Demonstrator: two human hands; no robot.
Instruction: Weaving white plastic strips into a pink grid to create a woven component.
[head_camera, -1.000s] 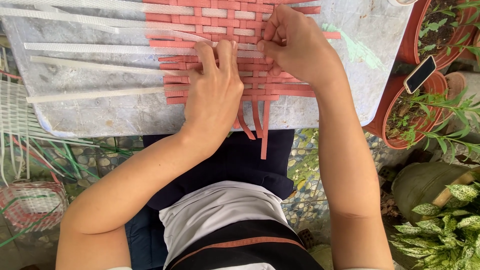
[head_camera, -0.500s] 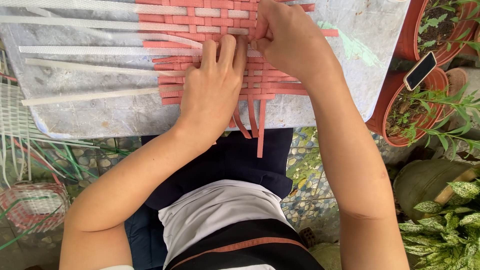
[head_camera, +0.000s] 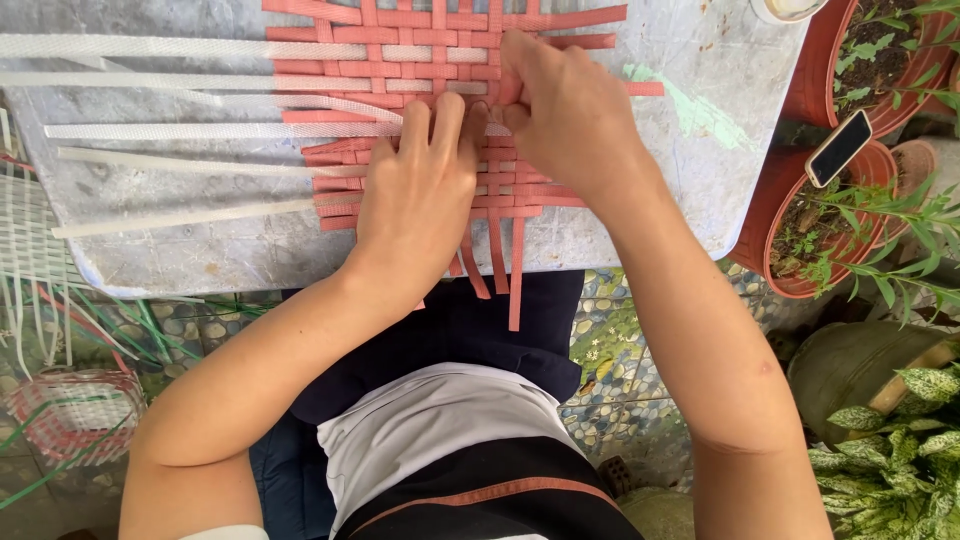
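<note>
I see the biggest risk on the grey table (head_camera: 700, 200): the woven mat (head_camera: 420, 70) could slacken if my left hand (head_camera: 415, 205), pressing flat and open on it, slips. My right hand (head_camera: 570, 115) pinches a strip at the weave's middle; a hard tug could buckle it. The mat is salmon-red with white strips (head_camera: 180, 130) trailing left.

Right hand (head_camera: 570, 115): shifted from the far edge of the flat mat of woven salmon-pink plastic strips (head_camera: 400, 70) toward its middle, fingertips now meeting those of the left hand (head_camera: 420, 190). Left hand: edged slightly rightward. More woven rows exposed at the far side.
</note>
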